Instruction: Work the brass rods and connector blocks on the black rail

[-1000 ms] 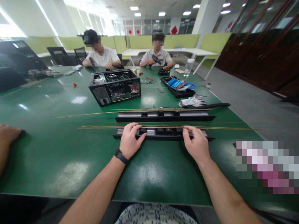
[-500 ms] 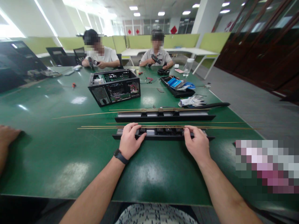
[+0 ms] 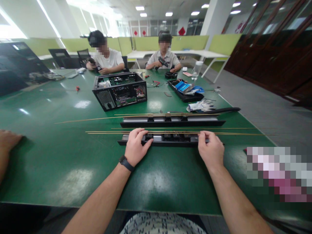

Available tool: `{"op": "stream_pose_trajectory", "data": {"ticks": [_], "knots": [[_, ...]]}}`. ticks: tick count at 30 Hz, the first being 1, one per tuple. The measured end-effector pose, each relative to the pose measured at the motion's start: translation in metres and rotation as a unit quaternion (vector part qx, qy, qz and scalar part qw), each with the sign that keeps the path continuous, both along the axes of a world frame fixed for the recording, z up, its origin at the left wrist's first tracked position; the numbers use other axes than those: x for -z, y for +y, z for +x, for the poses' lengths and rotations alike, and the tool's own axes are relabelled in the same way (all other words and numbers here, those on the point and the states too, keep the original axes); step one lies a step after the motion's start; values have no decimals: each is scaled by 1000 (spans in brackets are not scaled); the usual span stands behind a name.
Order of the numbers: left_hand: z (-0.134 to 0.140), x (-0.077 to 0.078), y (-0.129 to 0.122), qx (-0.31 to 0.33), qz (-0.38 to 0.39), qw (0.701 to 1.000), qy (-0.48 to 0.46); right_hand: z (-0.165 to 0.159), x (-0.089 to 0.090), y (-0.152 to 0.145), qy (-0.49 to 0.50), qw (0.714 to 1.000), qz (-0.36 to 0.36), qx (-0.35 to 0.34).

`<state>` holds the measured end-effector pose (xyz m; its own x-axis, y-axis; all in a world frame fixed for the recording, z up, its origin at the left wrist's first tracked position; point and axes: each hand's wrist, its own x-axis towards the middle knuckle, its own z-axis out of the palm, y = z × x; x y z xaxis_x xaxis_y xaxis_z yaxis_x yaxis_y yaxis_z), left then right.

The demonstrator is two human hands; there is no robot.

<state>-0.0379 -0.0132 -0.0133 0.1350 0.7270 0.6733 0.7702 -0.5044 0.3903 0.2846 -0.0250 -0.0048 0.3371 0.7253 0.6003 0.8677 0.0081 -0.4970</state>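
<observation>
The thin, straight, brass-coloured rods (image 3: pixel 103 132) sit farther right than before, as does the right hand (image 3: pixel 211 150), which pinches them; this suggests a lengthwise pull. The rods lie along the long, black, silver-lined rail (image 3: pixel 170 143) on the glossy green tabletop (image 3: pixel 158 188). The left hand (image 3: pixel 135 148) straddles the rail; its grip cannot be confirmed.

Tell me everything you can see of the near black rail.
The near black rail is long and narrow, with a dark front lip and a silvery, metal-looking inner face broken by black blocks. It lies crosswise on the green table. Thin gold rods run along its far side. The left hand rests on its left half; the right hand is at its right end, contact unclear.
</observation>
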Motion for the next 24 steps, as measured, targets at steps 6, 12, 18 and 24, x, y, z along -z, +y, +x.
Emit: {"op": "stream_pose_trajectory", "data": {"ticks": [6,12,18,24], "knots": [[0,0,0,-1,2,1000,-2,-11,-1,-4,-5,995,9,-96],[1,0,0,-1,3,1000,-2,-16,-2,-6,4,988,16,-153],[0,0,0,0,1,1000,-2,-13,-3,-5,-3,994,0,-107],[0,-1,-1,-1,5,1000,2,-2,-2,0,-15,1000,-5,7]]}}
